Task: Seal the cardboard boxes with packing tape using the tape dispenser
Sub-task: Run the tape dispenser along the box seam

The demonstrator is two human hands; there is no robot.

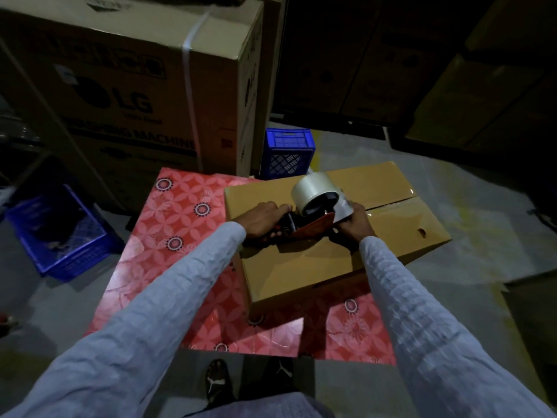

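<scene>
A brown cardboard box (325, 254) lies closed on a red flower-patterned table (180, 236). Shiny clear tape runs along part of its centre seam toward the right. On top of the box sits a red tape dispenser (313, 224) carrying a roll of clear tape (313, 188). My left hand (262, 220) grips the dispenser's handle at the box's left edge. My right hand (352, 226) pinches the loose end of the tape at the dispenser's front. A small tear shows on the box top near its right corner.
A large LG washing-machine carton (144, 86) stands behind the table. A blue crate (287, 153) sits behind the box, another blue crate (60, 233) on the floor at left. More cartons stand at the back right and a box corner (530, 312) at right.
</scene>
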